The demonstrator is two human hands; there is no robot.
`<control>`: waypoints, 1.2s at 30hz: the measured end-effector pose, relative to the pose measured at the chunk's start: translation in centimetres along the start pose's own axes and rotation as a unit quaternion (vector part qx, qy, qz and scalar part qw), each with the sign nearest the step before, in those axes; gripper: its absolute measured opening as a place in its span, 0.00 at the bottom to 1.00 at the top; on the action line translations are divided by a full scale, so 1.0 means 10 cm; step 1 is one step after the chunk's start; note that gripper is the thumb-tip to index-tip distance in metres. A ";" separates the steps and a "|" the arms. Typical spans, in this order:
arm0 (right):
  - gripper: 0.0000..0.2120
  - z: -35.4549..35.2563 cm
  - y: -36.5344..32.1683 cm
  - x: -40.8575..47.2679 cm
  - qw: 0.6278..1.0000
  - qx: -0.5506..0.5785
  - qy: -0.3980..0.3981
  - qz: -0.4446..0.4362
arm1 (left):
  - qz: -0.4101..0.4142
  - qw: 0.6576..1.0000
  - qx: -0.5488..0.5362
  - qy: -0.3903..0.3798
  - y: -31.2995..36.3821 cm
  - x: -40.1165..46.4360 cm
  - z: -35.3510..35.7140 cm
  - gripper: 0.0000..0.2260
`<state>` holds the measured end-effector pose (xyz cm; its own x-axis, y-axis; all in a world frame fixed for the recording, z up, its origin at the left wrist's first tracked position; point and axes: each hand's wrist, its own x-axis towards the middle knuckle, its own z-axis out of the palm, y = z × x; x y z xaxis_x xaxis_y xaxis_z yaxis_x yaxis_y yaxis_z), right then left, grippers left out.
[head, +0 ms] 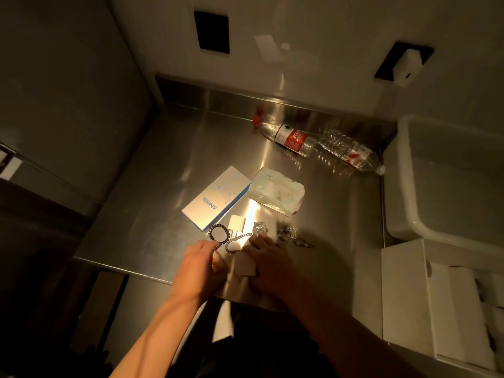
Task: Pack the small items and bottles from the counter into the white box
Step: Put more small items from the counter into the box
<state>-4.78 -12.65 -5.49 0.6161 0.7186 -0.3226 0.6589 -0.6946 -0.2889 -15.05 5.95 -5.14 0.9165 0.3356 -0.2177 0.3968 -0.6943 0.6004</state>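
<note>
Low in the frame's centre, both hands meet over the shiny steel table (152, 227) — the left hand (200, 264) pinches a dark beaded bracelet (218, 233), the right hand (268, 264) holds a small white card (245, 264). Two clear plastic bottles (319, 143) lie upper right; the open white cardboard box (403, 301) sits lower right.
</note>
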 end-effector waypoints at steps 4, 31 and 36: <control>0.34 -0.04 0.10 -0.11 0.999 0.036 0.010 0.002 | -0.021 1.000 0.001 0.017 0.05 -0.01 -0.12 0.28; 0.24 -0.05 0.35 -0.07 0.982 0.083 0.144 0.085 | 0.027 0.998 0.049 -0.041 -0.08 -0.03 0.04 0.33; 0.25 -0.03 0.49 -0.19 0.964 0.098 0.160 0.188 | 0.033 0.998 0.028 -0.050 -0.11 -0.03 0.09 0.40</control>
<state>-2.53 -17.41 -6.02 0.9181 0.3662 -0.1514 0.2879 -0.8790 -0.3801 -15.75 6.00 -6.44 0.9404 0.2248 -0.2553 0.3344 -0.7488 0.5722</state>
